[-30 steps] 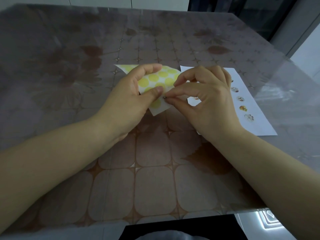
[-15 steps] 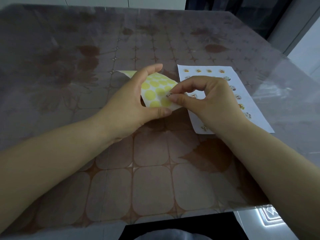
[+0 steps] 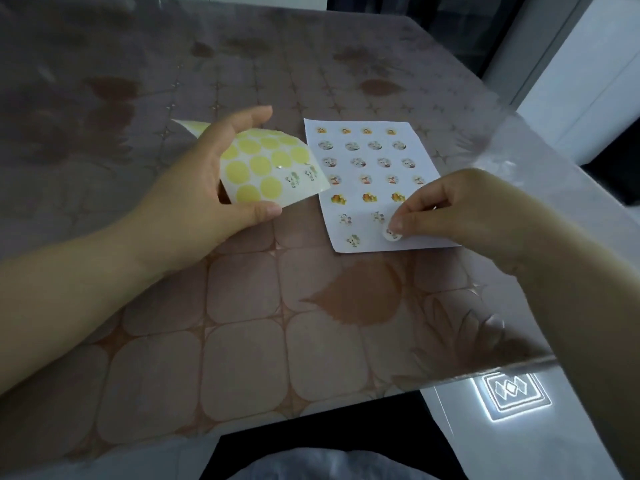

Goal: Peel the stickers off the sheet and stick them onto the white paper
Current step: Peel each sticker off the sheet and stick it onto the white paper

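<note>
Since half a second ago: right hand has left the sheet and moved right, to the near end of the paper, taking one sticker with it. Left hand has stayed put, and the sheet it holds now faces more toward the camera.

Brown leaf-and-tile patterned surface under a clear plastic cover.

White rectangular paper lies flat on the surface, right of centre. Rows of small round picture stickers cover it, four across in the upper rows and fewer in the two nearest rows.

Pale backing sheet with yellow circles is just left of the paper and held off the surface. Left hand grips it, thumb along the near edge, fingers curled over the far edge. Two picture stickers sit side by side near its right edge.

Small round white sticker is at the paper's nearest row, pinched at its upper edge between right thumb and forefinger, other fingers curled in. Cannot tell whether it touches the paper.
</note>
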